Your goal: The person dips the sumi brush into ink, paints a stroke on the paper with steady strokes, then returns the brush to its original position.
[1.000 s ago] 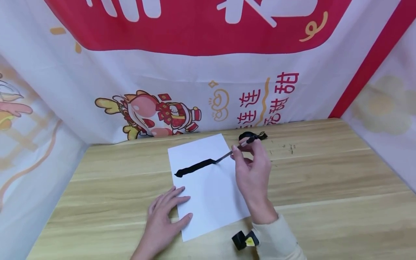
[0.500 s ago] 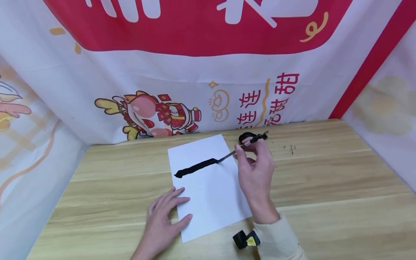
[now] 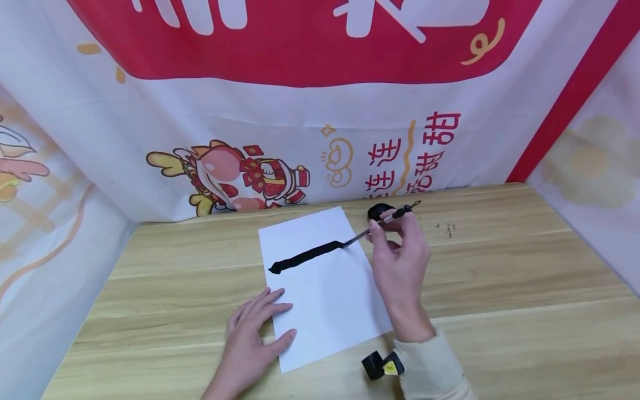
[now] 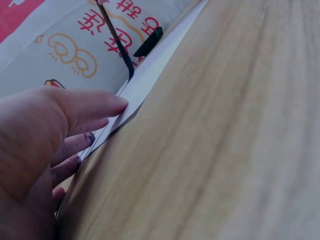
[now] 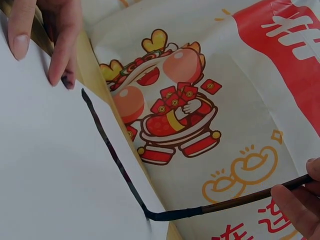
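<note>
My right hand (image 3: 402, 266) pinches a writing brush (image 3: 357, 238), its shaft leaning up to the right. The dark bristles meet a sheet of white paper (image 3: 330, 305), bent sideways in the right wrist view. From the tip a broad black ink stroke (image 3: 305, 258) runs left across the sheet. My left hand (image 3: 252, 339) rests on the paper's left edge with fingers spread and nearly straight. Dark smudges mark some of its fingertips (image 4: 90, 137) in the left wrist view. A black rounded object (image 3: 378, 211) lies behind my right hand, partly hidden.
Under everything is a wood-grain table (image 3: 500, 266) with small dark marks (image 3: 448, 228) at the right back. A printed cloth (image 3: 300, 139) hangs along its rear edge. Near my right sleeve sits a small black device with a yellow label (image 3: 390, 368).
My right hand has drawn the brush to the right and the black stroke has grown longer that way. The left hand stays in place.
</note>
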Demonstrator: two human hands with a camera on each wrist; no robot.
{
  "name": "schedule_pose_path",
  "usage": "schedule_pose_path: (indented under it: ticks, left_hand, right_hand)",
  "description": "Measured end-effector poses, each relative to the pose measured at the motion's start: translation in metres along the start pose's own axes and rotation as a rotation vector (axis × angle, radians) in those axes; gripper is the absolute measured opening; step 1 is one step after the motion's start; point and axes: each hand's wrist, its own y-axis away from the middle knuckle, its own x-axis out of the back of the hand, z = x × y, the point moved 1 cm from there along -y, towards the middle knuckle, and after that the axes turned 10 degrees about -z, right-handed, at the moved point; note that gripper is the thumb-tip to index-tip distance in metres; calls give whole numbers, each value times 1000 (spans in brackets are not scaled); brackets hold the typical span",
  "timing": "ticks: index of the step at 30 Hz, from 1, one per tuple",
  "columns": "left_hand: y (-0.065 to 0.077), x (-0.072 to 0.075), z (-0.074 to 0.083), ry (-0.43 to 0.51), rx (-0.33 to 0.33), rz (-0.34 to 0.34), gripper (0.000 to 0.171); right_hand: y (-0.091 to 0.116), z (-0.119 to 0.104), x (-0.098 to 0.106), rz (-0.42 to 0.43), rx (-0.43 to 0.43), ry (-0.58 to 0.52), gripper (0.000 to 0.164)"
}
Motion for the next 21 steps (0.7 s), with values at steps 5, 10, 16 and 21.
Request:
schedule_pose_path:
  ticks: [5,10,16,21]
  left_hand:
    - [0,0,-1,-2,4,-3,42]
    - [0,-1,-1,-3,-2,0,43]
    - [0,-1,0,-8,-2,-4,43]
    - [0,0,0,-5,8,-10,43]
  right_hand:
    - [-1,0,1,9,-8,18,17]
    - [-2,-1,2,15,-6,32,17]
    - [-1,0,4,21,-28,43,17]
    - [-2,0,5,27,-18,53,16]
